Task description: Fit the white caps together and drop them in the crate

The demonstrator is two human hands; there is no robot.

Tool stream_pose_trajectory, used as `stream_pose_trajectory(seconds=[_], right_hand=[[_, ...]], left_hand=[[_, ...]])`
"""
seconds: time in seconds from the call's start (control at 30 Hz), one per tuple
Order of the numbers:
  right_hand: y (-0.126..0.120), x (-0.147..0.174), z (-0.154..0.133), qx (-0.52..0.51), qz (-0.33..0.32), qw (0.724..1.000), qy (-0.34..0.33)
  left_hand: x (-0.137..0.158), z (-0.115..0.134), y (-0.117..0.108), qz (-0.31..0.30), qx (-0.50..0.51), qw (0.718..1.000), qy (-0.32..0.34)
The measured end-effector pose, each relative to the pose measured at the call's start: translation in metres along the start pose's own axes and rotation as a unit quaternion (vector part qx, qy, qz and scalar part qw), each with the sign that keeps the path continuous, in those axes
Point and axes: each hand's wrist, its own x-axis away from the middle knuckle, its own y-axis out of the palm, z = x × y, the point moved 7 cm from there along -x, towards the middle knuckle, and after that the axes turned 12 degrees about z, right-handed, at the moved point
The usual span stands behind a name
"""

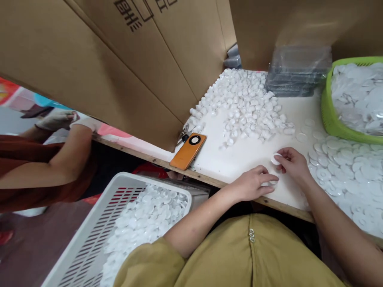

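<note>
My right hand pinches a round white plastic disc between thumb and fingertips, just above the white tabletop. Close beside it, my left hand rests near the table's front edge, its fingers curled around a small white plastic piece that is partly hidden. To the right of my right hand spreads a layer of flat white discs. Beyond both hands lies a heap of small white cap-like pieces.
A green basket of white discs stands at the right. Clear plastic packs sit at the back. An orange phone lies by a cardboard panel. Below left is a white crate of white pieces; another person's arm shows beyond.
</note>
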Motion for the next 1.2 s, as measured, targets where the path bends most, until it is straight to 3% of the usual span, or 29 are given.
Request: stream_pose_trajectory(seconds=[0.13,0.2,0.43,0.57,0.7,0.83,1.03,1.2], right_hand=[[-0.001,0.001,-0.001,-0.018,0.000,1.000,0.010],[-0.003,0.000,0.001,-0.021,0.002,1.000,0.012],[-0.003,-0.001,0.000,-0.019,-0.009,1.000,-0.023],[-0.002,0.001,-0.001,-0.009,-0.020,0.999,-0.025],[-0.002,0.001,-0.001,-0.009,-0.028,0.999,-0.021],[0.000,0.005,-0.002,-0.026,-0.054,0.998,0.012],[0.020,0.027,-0.004,0.028,-0.175,0.981,0.083],[0.034,0.035,-0.006,0.093,-0.203,0.972,0.079]], left_hand=[[-0.016,-0.002,0.031,-0.011,-0.085,0.996,0.006],[-0.021,0.000,0.036,-0.017,-0.104,0.994,0.014],[-0.026,-0.017,0.012,0.027,-0.032,0.993,-0.115],[-0.025,-0.029,0.006,0.081,-0.075,0.988,-0.106],[-0.019,-0.041,-0.001,0.126,-0.021,0.985,-0.119],[-0.014,-0.043,-0.003,0.116,0.024,0.986,-0.113],[-0.019,-0.045,-0.001,0.104,0.005,0.990,-0.097],[-0.021,-0.052,0.003,0.096,0.000,0.990,-0.102]])
